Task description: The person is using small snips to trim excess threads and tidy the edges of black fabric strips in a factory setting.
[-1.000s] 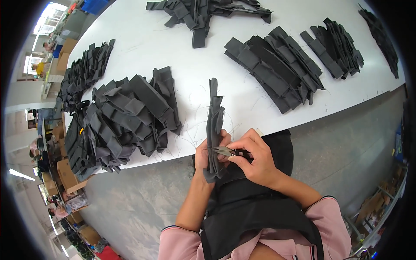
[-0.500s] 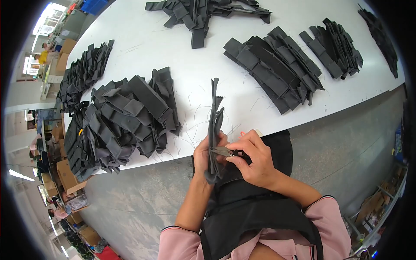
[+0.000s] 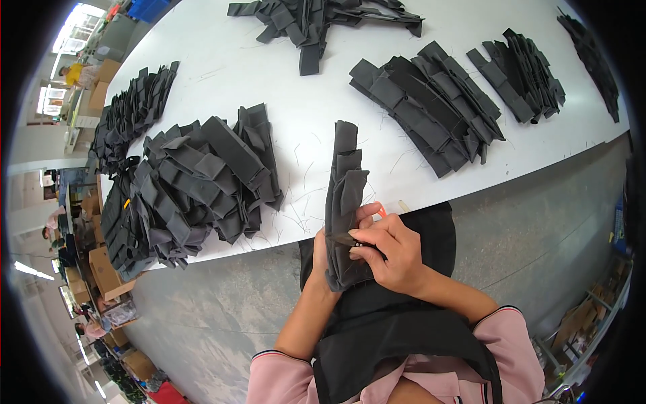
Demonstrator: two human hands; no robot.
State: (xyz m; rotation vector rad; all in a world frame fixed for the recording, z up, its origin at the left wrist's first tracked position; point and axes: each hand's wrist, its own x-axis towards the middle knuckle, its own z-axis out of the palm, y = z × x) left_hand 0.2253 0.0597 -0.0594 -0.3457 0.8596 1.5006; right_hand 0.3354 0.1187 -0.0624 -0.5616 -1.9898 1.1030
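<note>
A long dark grey folded fabric piece with stepped flaps stands nearly upright over the table's near edge. My left hand is closed around its lower part, mostly behind the cloth, with fingertips showing on its right side. My right hand grips a pair of thread snips, the handles largely covered by my fingers. Their metal blades lie against the fabric's face; whether they touch a thread cannot be made out. Beside my right hand's knuckles shows a small orange strip.
The white table carries loose thread ends. A large heap of similar fabric pieces lies left, smaller stacks beyond it. More bundles lie right, another pile at the back. Cartons and shelving stand far left.
The fabric piece has turned from edge-on to show its broad flapped face. My right hand has tilted slightly, and the snips' handles are now more covered.
</note>
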